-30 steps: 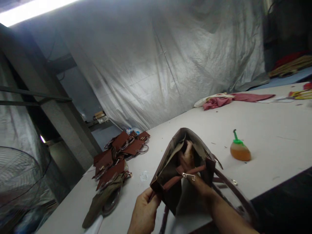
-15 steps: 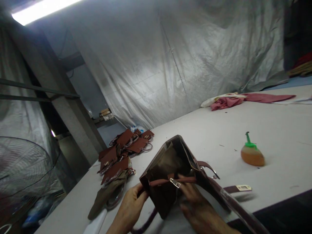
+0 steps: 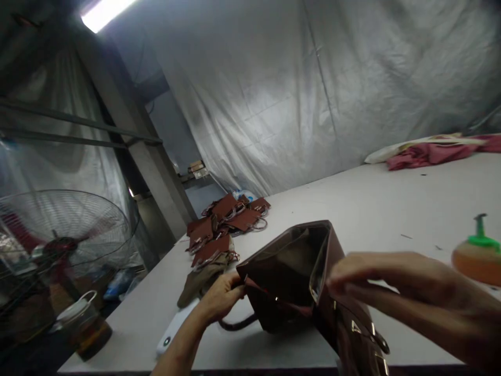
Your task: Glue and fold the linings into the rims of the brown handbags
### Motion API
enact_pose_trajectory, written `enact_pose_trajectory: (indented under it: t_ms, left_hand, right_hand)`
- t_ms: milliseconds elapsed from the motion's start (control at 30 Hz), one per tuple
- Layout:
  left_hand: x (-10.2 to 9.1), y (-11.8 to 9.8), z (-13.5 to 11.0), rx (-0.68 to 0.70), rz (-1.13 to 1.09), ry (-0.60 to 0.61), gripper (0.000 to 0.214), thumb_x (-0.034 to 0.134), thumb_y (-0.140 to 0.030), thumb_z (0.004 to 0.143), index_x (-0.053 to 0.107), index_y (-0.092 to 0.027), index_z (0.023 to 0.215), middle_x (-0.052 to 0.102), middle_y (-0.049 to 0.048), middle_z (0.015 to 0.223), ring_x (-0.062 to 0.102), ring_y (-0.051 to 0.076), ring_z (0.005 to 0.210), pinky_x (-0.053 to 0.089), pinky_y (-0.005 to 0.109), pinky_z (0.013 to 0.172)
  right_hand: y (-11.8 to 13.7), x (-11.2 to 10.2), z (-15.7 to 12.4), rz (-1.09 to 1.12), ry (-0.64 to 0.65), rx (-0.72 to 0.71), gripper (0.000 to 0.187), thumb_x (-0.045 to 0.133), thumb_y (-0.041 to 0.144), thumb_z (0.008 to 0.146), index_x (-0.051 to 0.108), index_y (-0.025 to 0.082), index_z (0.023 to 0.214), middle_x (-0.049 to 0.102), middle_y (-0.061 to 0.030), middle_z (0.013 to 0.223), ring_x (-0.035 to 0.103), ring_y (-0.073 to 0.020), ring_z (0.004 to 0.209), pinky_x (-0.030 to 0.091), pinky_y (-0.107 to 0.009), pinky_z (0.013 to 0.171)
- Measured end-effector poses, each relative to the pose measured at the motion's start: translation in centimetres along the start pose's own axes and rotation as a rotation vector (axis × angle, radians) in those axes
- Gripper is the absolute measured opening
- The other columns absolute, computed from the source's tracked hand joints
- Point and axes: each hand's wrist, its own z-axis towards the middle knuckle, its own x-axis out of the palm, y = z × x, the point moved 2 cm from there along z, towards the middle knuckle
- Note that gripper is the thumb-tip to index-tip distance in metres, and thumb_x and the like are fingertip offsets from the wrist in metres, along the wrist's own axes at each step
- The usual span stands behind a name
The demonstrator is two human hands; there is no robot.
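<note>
A dark brown handbag (image 3: 282, 318) stands on the table with its mouth open, showing a brownish lining. My left hand (image 3: 223, 297) grips the bag's left edge, thumb over the rim. At the bag's right edge, my right hand (image 3: 391, 292) has its fingers drawn together against the side panel; it is somewhat blurred, and its fingertips are partly hard to make out. Metal buckles (image 3: 356, 327) and a strap hang on the bag's near right side. A curved handle (image 3: 237, 325) sticks out below my left hand.
Several brown handbags (image 3: 213, 248) are heaped at the table's left. A bottle (image 3: 477, 261) of amber liquid with a green nozzle stands at right. Pink cloth (image 3: 430, 155) lies at the back. A white-lidded jar (image 3: 86, 324) and a fan (image 3: 62, 245) are at left.
My right hand has moved from the zipper pull at the bag's mouth to its right edge. The bag has turned, and the view has shifted left, bringing the jar into sight.
</note>
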Motion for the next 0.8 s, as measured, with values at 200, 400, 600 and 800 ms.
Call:
enact_pose_trajectory:
  t_ms: [200,400,600,800]
  left_hand:
    - [0.7,-1.5,-0.6,0.121,0.033,-0.086,0.026,0.053,-0.017,0.083,0.071,-0.020,0.102,0.068,0.0037,0.107,0.058,0.021,0.103,0.041,0.031,0.096]
    - [0.5,-0.7,-0.6,0.043,-0.066,-0.200,0.051,0.063,-0.019,0.077,0.056,-0.020,0.128,0.062,0.0089,0.124,0.058,0.024,0.108,0.047,0.034,0.093]
    - [1.2,-0.8,-0.3,0.029,-0.377,-0.320,0.046,0.055,-0.022,0.081,0.055,-0.015,0.126,0.063,0.0121,0.121,0.061,0.025,0.107,0.048,0.038,0.093]
    - [2.2,-1.7,0.6,0.050,-0.327,-0.339,0.042,0.065,-0.028,0.079,0.061,-0.015,0.119,0.069,0.0094,0.110,0.062,0.023,0.101,0.048,0.032,0.088]
  right_hand:
    - [1.0,2.9,9.3,-0.250,0.219,-0.230,0.013,0.057,0.021,0.087,0.069,0.020,0.089,0.068,-0.0048,0.090,0.057,-0.0199,0.093,0.045,-0.035,0.086]
    - [-0.1,5.7,11.2,-0.523,0.346,-0.197,0.007,0.066,0.021,0.078,0.069,0.017,0.083,0.067,-0.0062,0.083,0.055,-0.0226,0.088,0.040,-0.033,0.076]
    - [-0.5,6.8,11.6,-0.594,0.387,-0.156,0.010,0.062,0.021,0.082,0.071,0.020,0.078,0.068,-0.0044,0.077,0.057,-0.0219,0.085,0.034,-0.033,0.075]
    - [-0.6,7.1,11.9,-0.639,0.387,-0.112,0.020,0.057,0.023,0.087,0.071,0.017,0.073,0.070,-0.0071,0.076,0.058,-0.0221,0.084,0.030,-0.034,0.073]
